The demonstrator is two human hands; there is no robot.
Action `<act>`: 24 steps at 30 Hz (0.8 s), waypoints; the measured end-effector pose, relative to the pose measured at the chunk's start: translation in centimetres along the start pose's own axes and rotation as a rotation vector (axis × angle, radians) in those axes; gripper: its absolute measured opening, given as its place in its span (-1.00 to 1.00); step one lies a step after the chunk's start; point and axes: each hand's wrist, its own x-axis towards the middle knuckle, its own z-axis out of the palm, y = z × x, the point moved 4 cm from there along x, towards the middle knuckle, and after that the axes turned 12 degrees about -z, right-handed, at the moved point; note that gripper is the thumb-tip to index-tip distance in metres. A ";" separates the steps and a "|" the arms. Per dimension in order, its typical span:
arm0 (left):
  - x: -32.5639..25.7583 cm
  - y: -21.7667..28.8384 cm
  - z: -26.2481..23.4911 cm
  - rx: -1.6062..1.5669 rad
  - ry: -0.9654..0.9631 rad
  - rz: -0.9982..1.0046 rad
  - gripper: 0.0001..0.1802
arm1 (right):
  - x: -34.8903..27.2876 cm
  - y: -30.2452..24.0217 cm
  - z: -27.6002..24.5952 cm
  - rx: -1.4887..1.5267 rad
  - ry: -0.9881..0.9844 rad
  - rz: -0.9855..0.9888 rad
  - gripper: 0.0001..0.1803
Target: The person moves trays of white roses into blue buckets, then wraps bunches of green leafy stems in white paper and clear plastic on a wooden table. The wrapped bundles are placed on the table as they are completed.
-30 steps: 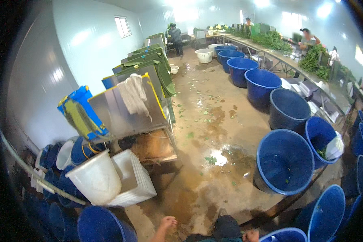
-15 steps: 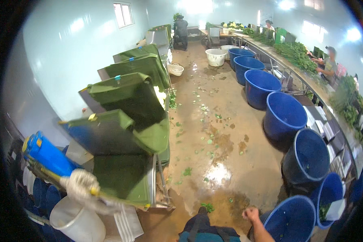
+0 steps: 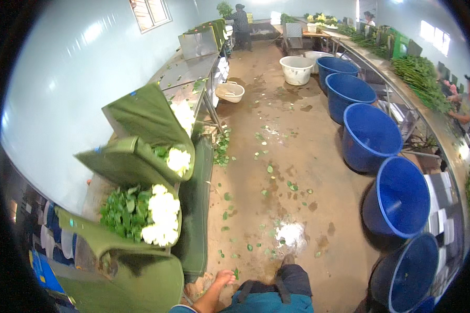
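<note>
My left hand [image 3: 224, 277] hangs low near the bottom edge, beside the green canvas [image 3: 196, 219] that drapes down at the left. Its fingers look loosely apart, with nothing seen in them. A small green leaf shows just past the fingertips, apparently on the floor. My right hand is out of view. To the left of my arm, white roses [image 3: 162, 216] with leafy green stems [image 3: 124, 213] lie in a green canvas sling. Another bunch of pale roses [image 3: 178, 160] rests in the sling behind it.
Blue tubs [image 3: 396, 197] line the right side, below a long table with cut stems [image 3: 418, 78]. White basins [image 3: 297, 70] stand farther back; another [image 3: 230, 92] sits by the left bench. Leaves and wet patches dot the brown floor [image 3: 256, 208]. People stand at the back and right.
I have moved forward along the aisle; the tubs and slings have come nearer. The white roses have come into sight. My right hand has left the view, and my left hand has entered it.
</note>
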 end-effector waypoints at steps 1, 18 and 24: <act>-0.6 2.0 0.7 -0.028 -0.016 -0.028 -0.82 | 4.7 -6.0 -0.7 -0.034 -0.003 -0.065 -0.65; 16.6 67.3 12.4 0.163 0.005 -0.110 -0.85 | 48.6 -83.7 8.0 -0.067 -0.012 -0.409 -0.72; 22.2 106.6 16.3 -0.165 -0.014 0.445 -0.76 | 52.9 -88.7 10.8 -0.013 -0.041 0.056 -0.80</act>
